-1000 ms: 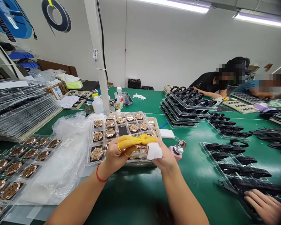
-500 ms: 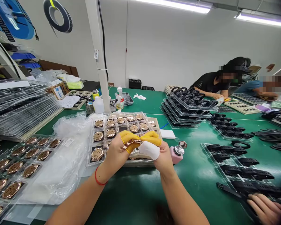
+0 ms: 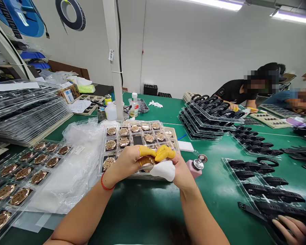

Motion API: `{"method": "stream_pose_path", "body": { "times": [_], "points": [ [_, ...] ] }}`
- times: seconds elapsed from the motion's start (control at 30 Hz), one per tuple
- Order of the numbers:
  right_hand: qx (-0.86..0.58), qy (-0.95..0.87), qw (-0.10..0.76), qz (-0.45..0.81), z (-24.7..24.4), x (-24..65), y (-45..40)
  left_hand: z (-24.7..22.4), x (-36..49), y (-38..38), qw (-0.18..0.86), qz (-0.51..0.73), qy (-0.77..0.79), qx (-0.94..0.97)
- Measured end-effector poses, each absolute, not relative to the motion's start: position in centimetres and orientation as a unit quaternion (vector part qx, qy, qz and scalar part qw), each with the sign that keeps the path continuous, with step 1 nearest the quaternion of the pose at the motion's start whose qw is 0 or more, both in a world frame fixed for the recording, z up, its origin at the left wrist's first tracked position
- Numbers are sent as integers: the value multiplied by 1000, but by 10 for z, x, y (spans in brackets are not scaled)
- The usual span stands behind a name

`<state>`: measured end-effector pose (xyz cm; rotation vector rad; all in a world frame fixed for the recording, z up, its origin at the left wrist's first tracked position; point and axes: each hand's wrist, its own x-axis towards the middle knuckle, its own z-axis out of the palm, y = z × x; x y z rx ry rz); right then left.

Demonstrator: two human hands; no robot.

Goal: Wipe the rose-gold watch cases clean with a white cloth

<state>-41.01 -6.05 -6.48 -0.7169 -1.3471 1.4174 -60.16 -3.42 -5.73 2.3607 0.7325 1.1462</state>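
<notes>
My left hand [image 3: 126, 161], in yellow finger cots and with a red string at the wrist, pinches a small rose-gold watch case [image 3: 150, 159]. Most of the case is hidden by the fingers. My right hand [image 3: 180, 168], also with yellow finger cots, keeps a white wipe [image 3: 164, 170] folded under its fingers, and its fingertips press at the case. Both hands are above the near edge of a clear plastic tray [image 3: 100, 160] of rose-gold watch cases [image 3: 110, 145]. One slot there shows only its dark backing [image 3: 137, 140].
A pink pump bottle [image 3: 193, 167] stands right of my right hand, near a white block [image 3: 185, 146]. More watch cases [image 3: 22, 173] lie in a left tray beside plastic wrap [image 3: 66, 180]. Black watch straps [image 3: 260, 187] fill trays at right, where another person's hand [image 3: 290, 228] rests.
The view has shifted a little, so the scene sits slightly to the right. My fingers have turned the watch case, and the wipe now hangs lower and more spread out.
</notes>
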Motion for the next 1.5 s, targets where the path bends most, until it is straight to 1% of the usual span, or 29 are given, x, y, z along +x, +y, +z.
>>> {"method": "stream_pose_path", "body": {
  "times": [0.07, 0.13, 0.27, 0.33, 0.4, 0.47, 0.53, 0.6, 0.67, 0.73, 0.77, 0.8, 0.83, 0.87, 0.93, 1.0, 1.07, 1.17, 1.23, 1.3, 1.37, 1.43, 1.5],
  "points": [
    [-283, -559, 498, 600, -65, -409, -61, -58, -601, -34, 273, 419, 238, 833],
    [-263, -546, 503, 617, -66, -409, -61, -60, -597, -37, 360, 444, 214, 792],
    [-241, -517, 545, 614, -70, -412, -62, -70, -575, -48, 512, 525, 216, 645],
    [-245, -509, 565, 601, -71, -418, -64, -77, -560, -53, 559, 563, 232, 563],
    [-257, -508, 588, 574, -73, -424, -65, -82, -549, -58, 578, 597, 248, 498],
    [-275, -514, 614, 533, -75, -429, -64, -83, -543, -62, 568, 613, 267, 479],
    [-303, -538, 629, 473, -76, -428, -63, -78, -547, -63, 520, 593, 292, 541],
    [-329, -593, 623, 391, -75, -421, -61, -70, -557, -63, 415, 532, 326, 662],
    [-347, -671, 590, 285, -71, -412, -60, -61, -571, -62, 289, 464, 356, 758],
    [-363, -732, 549, 175, -66, -406, -61, -56, -583, -61, 197, 417, 380, 801],
    [-372, -747, 533, 139, -64, -405, -62, -56, -588, -60, 166, 403, 389, 812],
    [-380, -750, 526, 131, -63, -405, -63, -56, -592, -59, 136, 394, 392, 821],
    [-382, -740, 530, 157, -62, -407, -64, -56, -594, -58, 103, 394, 386, 828],
    [-377, -717, 543, 221, -62, -409, -65, -57, -595, -57, 72, 405, 370, 833],
    [-347, -636, 556, 407, -64, -415, -64, -59, -595, -55, 28, 445, 315, 838],
    [-310, -536, 542, 568, -67, -419, -62, -61, -593, -53, 25, 488, 258, 833],
    [-282, -468, 523, 654, -70, -420, -60, -61, -590, -53, 50, 522, 224, 822],
    [-237, -426, 515, 705, -72, -423, -60, -61, -585, -56, 103, 572, 198, 790],
    [-216, -418, 515, 717, -72, -427, -63, -63, -581, -57, 165, 593, 194, 764],
    [-220, -415, 534, 703, -71, -435, -67, -66, -576, -57, 234, 610, 202, 729],
    [-251, -422, 580, 649, -70, -442, -72, -70, -571, -56, 290, 632, 222, 684],
    [-306, -448, 647, 536, -70, -446, -77, -72, -567, -57, 318, 642, 260, 648],
    [-351, -477, 688, 420, -70, -446, -80, -73, -564, -59, 298, 626, 288, 660]
  ]
}}
